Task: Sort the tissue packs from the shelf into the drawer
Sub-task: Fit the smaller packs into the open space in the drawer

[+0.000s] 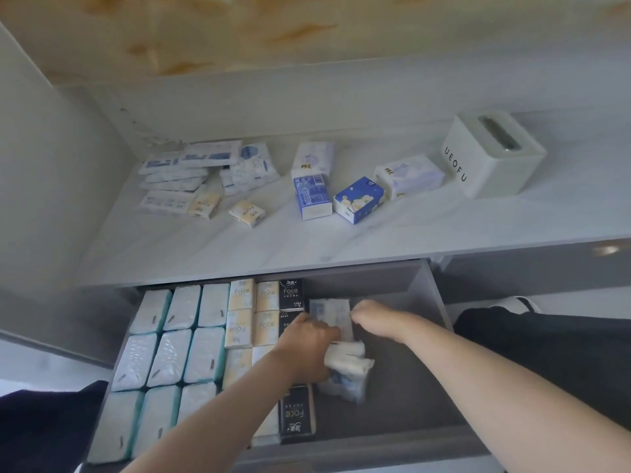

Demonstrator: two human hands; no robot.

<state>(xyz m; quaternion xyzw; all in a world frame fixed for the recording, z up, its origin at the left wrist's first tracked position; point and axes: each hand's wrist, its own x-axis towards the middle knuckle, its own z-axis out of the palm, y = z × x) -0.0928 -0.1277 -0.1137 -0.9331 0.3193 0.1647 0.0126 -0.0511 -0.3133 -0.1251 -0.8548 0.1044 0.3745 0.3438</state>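
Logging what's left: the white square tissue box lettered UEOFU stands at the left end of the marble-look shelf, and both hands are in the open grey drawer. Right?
No. The head view shows the white square tissue box lettered UEOFU at the right end of the marble-look shelf. The left hand and right hand are in the open grey drawer.

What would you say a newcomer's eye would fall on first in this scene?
The left hand and right hand meet in the open drawer, gripping blue-and-white tissue packs beside neat rows of packs. Above, loose packs lie scattered on the marble shelf near a white UEOFU tissue box.
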